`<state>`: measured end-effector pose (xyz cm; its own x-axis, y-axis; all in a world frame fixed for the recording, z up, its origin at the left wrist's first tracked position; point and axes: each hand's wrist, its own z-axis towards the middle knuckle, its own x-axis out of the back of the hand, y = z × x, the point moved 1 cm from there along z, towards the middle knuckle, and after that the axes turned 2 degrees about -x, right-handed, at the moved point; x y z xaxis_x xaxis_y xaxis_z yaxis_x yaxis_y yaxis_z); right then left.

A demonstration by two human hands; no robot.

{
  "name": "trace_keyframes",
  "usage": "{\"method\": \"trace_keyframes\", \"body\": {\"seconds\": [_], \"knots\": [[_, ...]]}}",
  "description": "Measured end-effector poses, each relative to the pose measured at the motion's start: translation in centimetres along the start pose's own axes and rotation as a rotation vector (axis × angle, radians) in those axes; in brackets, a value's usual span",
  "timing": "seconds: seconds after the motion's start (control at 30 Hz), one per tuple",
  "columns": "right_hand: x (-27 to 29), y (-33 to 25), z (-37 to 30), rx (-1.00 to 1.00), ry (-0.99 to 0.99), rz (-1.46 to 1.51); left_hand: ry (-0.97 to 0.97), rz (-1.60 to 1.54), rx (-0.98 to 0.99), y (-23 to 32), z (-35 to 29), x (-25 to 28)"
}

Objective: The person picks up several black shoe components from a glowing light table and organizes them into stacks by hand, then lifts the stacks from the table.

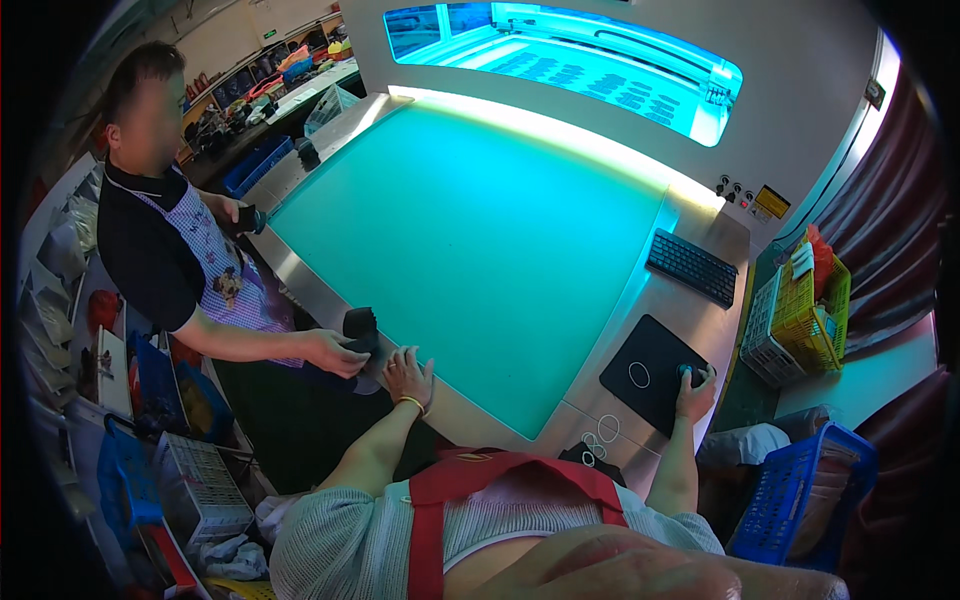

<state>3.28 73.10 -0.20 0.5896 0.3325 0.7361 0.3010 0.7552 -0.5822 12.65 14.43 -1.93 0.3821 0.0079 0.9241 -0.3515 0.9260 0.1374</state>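
My left hand [407, 378] lies on the metal near edge of the table, its fingers spread and nothing in it. At the right, my right hand [696, 393] is curled over a dark computer mouse [685, 370], most of it hidden beneath the fingers. The mouse rests on a black mouse pad [640, 345], with a thin white ring [639, 374] on the pad. Just left of my left hand, a co-worker's hand [336, 353] holds a dark, flat piece [361, 325]. Their other hand [228, 207] grips another dark piece [250, 219].
A teal-lit work surface [470, 250] fills the table before a machine with a window [570, 70]; dark shapes lie inside. A black keyboard [692, 267] sits at right. White rings [606, 430] lie near me. Yellow [812, 310] and blue baskets [805, 500] stand at right.
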Motion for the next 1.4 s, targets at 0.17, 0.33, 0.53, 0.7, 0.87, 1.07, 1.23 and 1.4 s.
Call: {"method": "trace_keyframes", "body": {"seconds": [0.17, 0.33, 0.53, 0.7, 0.87, 1.07, 1.23, 1.4], "knots": [[-0.07, 0.18, 0.02, 0.003, -0.004, 0.006, 0.017, -0.023, -0.014, -0.05, 0.00, 0.04], [0.05, -0.06, -0.01, -0.002, -0.003, -0.014, 0.023, -0.015, -0.023, -0.04, -0.02, 0.21], [-0.05, -0.10, 0.01, -0.008, -0.005, -0.007, -0.014, -0.051, -0.010, -0.19, 0.04, 0.14], [-0.31, 0.37, 0.08, 0.005, 0.002, 0.014, -0.030, -0.028, 0.007, -0.06, 0.05, 0.11], [-0.31, 0.45, 0.00, 0.019, 0.022, 0.008, 0.010, -0.032, -0.009, -0.06, -0.02, 0.00], [-0.02, -0.04, -0.10, 0.023, 0.032, 0.031, 0.009, -0.035, -0.005, -0.30, -0.11, -0.15], [-0.26, 0.50, 0.01, 0.032, 0.056, 0.051, 0.019, -0.041, -0.007, -0.15, -0.05, -0.03], [-0.08, 0.14, -0.05, 0.024, 0.048, 0.057, 0.015, -0.032, -0.004, -0.03, 0.00, 0.15]]}}
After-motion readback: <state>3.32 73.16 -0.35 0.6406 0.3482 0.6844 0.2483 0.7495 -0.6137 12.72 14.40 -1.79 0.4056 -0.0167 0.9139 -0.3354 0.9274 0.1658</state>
